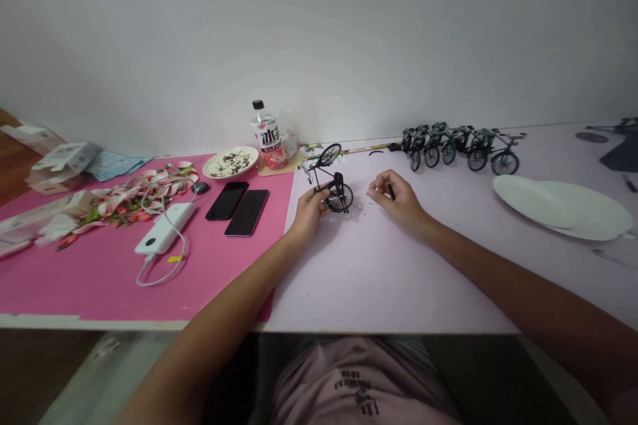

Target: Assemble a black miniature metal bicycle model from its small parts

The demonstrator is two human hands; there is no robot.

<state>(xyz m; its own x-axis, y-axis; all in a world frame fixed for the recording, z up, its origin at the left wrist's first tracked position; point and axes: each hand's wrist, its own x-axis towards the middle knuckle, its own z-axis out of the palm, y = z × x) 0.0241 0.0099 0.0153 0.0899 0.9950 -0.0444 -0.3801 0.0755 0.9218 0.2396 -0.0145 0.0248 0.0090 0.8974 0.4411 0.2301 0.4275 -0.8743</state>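
Note:
My left hand (pixel 310 211) is closed on a small black model bicycle (pixel 340 194), tilted with one wheel raised toward the wall and the other low over the pale table. To its right, my right hand (pixel 397 198) is curled, with a short black stick-like tool (pixel 391 192) showing between the fingers. The tool's exact kind is hidden by the hand. A thin dark line shows by the fingertips; I cannot make out what it is. The two hands are apart, and the right one does not touch the bicycle.
Several finished-looking model bicycles (pixel 458 146) stand along the wall. White plates (pixel 598 209) lie at the right. On the pink sheet at left are two phones (pixel 248 212), a white power bank (pixel 166 228) with cable, petals (pixel 134 196), a bowl (pixel 212 166) and a drink bottle (pixel 272 143).

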